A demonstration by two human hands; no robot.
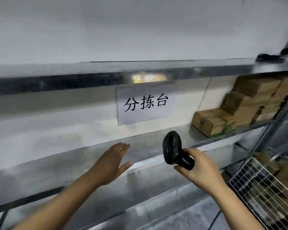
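- Shelving (56,163) of bare metal fills the view in several tiers.
- Cardboard boxes (239,105) are stacked at the right end of the middle tier.
- Wire basket (256,188) sits lower right, its contents too blurred to tell.
- Sign (145,103) printed 分拣台 hangs below the upper tier's edge.
- Left hand (111,163) is held out over the middle tier, fingers straight and slightly apart, holding nothing.
- Right hand (199,168) has its fingers clamped on the handle of a black scanner (172,145), which is in the air below the sign with its head up.
- Dark object (268,56), possibly a cable, lies on the top tier at right.
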